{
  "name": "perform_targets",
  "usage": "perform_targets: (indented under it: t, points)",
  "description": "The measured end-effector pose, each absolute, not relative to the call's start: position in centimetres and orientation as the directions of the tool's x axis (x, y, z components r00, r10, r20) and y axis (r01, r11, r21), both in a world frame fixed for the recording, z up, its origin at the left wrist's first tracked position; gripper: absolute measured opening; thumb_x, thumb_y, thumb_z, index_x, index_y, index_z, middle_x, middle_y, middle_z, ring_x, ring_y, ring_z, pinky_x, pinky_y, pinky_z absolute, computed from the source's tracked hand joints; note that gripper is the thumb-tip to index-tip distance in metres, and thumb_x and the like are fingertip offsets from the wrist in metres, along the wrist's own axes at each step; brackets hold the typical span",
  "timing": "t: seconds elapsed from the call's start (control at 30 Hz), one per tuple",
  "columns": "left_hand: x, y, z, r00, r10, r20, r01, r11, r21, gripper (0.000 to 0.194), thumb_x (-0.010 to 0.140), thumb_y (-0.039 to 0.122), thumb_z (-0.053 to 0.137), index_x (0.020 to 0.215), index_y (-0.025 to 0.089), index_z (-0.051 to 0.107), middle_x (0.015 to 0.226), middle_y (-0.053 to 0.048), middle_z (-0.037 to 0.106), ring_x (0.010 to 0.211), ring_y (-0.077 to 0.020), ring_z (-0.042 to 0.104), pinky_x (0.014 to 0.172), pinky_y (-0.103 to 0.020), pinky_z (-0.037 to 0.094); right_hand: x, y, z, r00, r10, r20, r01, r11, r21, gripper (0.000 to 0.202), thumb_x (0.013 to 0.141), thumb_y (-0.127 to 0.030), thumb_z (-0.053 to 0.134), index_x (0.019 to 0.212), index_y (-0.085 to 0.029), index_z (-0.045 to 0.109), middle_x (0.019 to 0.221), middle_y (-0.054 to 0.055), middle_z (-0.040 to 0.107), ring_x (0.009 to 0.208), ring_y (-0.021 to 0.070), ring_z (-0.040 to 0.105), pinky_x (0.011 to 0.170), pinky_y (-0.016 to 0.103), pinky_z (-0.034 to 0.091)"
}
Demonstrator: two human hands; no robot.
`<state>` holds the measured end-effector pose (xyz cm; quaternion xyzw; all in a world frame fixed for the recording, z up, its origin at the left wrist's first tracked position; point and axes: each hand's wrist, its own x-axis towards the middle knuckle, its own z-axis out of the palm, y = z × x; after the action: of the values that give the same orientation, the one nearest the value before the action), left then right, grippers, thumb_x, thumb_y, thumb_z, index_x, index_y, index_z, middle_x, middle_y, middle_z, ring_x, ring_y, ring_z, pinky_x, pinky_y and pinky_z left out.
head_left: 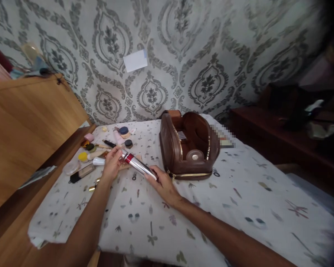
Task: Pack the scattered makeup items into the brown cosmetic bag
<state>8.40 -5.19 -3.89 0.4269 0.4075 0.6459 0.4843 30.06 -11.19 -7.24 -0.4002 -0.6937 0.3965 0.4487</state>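
Silver with a red band, the tube (140, 166) slanted down rightward above the patterned cloth (122, 237), just left of the open brown bag (167, 148). Your left hand (113, 162) reached forward, fingers nearly closed, pinching the far end; your right hand (164, 186) angled in from the right, thumb and fingers closed around the near end.
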Motion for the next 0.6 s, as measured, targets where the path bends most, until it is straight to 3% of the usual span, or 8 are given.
perform_targets:
  t: [0.2,0.6]
  points:
    - [8.33,-5.05,-3.99,-0.227,0.957,0.181,-0.264,-0.239,0.934,0.049,0.065,0.057,0.082,0.070,0.018,0.053,0.059,0.007,0.052,0.048,-0.0060,0.049,0.043,-0.016,0.040,29.97,-11.25,-7.16,-0.296,0.914,0.276,0.207,0.343,-0.916,0.034,0.092,-0.046,0.050,0.103,-0.016,0.060,0.075,0.000,0.054,0.064,0.0147,0.047,0.058,0.026,0.035]
    - [7.97,-5.13,-4.10,-0.189,0.966,0.177,-0.235,-0.220,0.947,0.044,0.067,0.054,0.082,0.077,0.018,0.058,0.063,0.006,0.053,0.051,-0.0067,0.050,0.045,-0.016,0.041,29.86,-11.17,-7.58,-0.293,0.920,0.261,0.226,0.332,-0.916,0.036,0.093,-0.049,0.049,0.104,-0.016,0.061,0.073,-0.001,0.053,0.064,0.0142,0.047,0.058,0.026,0.036]
